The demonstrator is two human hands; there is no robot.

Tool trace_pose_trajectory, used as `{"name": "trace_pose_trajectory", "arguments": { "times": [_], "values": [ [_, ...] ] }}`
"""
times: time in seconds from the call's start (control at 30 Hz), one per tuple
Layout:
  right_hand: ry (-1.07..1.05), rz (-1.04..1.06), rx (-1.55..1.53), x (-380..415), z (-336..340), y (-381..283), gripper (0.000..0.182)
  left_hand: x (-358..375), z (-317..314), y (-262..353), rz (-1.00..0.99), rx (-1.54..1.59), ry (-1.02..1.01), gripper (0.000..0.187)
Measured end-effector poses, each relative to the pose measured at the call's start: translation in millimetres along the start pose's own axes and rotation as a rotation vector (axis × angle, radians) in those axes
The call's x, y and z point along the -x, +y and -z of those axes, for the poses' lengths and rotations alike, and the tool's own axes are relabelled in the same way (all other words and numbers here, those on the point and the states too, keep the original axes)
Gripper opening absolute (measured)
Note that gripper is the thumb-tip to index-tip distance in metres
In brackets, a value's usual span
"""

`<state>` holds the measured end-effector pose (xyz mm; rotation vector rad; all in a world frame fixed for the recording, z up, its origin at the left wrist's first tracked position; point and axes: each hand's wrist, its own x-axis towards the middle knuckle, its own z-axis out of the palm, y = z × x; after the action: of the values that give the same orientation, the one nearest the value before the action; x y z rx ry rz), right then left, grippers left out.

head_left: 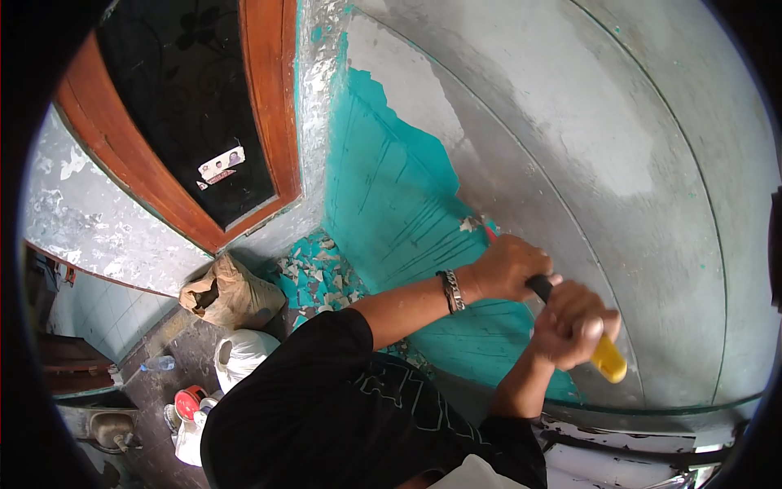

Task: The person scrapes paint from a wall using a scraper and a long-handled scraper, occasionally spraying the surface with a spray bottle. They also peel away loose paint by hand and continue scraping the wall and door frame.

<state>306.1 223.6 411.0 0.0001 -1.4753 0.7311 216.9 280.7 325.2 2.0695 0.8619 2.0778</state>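
Both hands are on a long tool held against the wall. My left hand (513, 267) is closed round its front part, near the turquoise paint. Lower right, my right hand (573, 324) wraps round the handle, whose yellow end (608, 359) sticks out below the fist. A black part of the tool (539, 286) shows between the hands. Just beyond my left hand, a small red piece and loose flakes (470, 223) lie at the paint's edge; the tool's tip is not clear. Turquoise paint (391, 187) covers the lower wall, with bare grey plaster (521, 155) above it.
Turquoise and white paint chips (318, 273) are heaped in the corner. Beside them stand a brown paper sack (232, 295) and a white sack (244, 354). A red-lidded container (189, 403) and a plastic bottle (158, 363) are on the floor. A wooden-framed window (273, 98) is at upper left.
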Motion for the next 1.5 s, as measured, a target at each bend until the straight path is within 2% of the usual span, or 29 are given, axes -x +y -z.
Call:
{"name": "trace_pose_trajectory", "arguments": {
  "times": [0.07,0.13,0.2,0.27,0.3,0.33,0.4,0.47,0.6,0.7,0.8,0.83,0.87,0.97,1.07,1.13,1.2,1.27,1.33,1.37,1.47,1.5],
  "values": [
    [-0.037,0.006,0.011,1,-1,3,0.026,-3,4,4,-0.053,-0.004,-0.022,0.022],
    [0.12,-0.077,0.032,4,-2,21,0.027,3,7,-6,0.004,-0.01,-0.062,0.024],
    [0.076,-0.087,0.004,7,-1,19,0.026,5,9,-5,0.07,-0.022,-0.104,0.027],
    [0.032,0.024,0.011,2,-13,8,0.026,-4,12,2,-0.078,0.008,-0.029,0.031],
    [-0.074,0.05,0.026,0,-13,3,0.027,-7,14,-2,-0.076,0.007,-0.025,0.031],
    [-0.073,0.043,0.03,0,-14,8,0.027,-8,15,-4,-0.092,0.004,-0.02,0.031],
    [0.121,-0.021,-0.005,3,-12,25,0.028,-6,17,-9,-0.111,0.015,-0.025,0.031],
    [0.147,-0.056,0.025,5,-12,29,0.029,2,20,-19,0.009,0.005,-0.065,0.031],
    [-0.018,0.037,0.008,-1,-27,18,0.028,-8,29,-7,-0.056,0.057,-0.043,0.029],
    [0.178,-0.093,0.035,5,-26,46,0.026,3,36,-29,0.007,0.014,-0.061,0.029],
    [0.111,-0.112,0.027,8,-23,43,0.022,3,39,-28,0.044,0.013,-0.074,0.029],
    [0.073,-0.037,-0.009,1,-30,34,0.021,-7,40,-21,-0.058,0.004,-0.017,0.03],
    [0.029,0.046,0.001,-7,-35,24,0.02,-16,41,-17,-0.053,0.0,-0.011,0.03],
    [0.045,0.017,-0.023,-8,-31,28,0.021,-22,42,-17,-0.131,0.079,-0.011,0.031],
    [0.102,-0.023,-0.042,0,-38,51,0.021,-6,49,-35,-0.024,-0.041,-0.047,0.031],
    [0.106,0.003,-0.035,-5,-46,47,0.027,-12,54,-30,-0.047,-0.038,-0.06,0.032],
    [-0.03,0.116,0.021,-14,-50,25,0.026,-29,56,-15,-0.112,-0.022,-0.053,0.032],
    [0.026,0.123,0.017,-15,-52,23,0.026,-32,56,-13,-0.16,0.012,-0.064,0.033],
    [0.128,0.051,-0.008,-11,-49,51,0.027,-26,60,-36,-0.175,-0.025,0.017,0.033],
    [0.201,-0.006,0.006,-7,-52,63,0.027,-16,65,-47,-0.093,-0.081,-0.053,0.031],
    [0.165,-0.067,-0.095,2,-39,71,0.022,-7,65,-52,-0.051,-0.1,-0.073,0.031],
    [0.103,-0.012,-0.076,-2,-39,59,0.022,-14,62,-44,-0.091,-0.046,-0.042,0.03]
  ]
}}
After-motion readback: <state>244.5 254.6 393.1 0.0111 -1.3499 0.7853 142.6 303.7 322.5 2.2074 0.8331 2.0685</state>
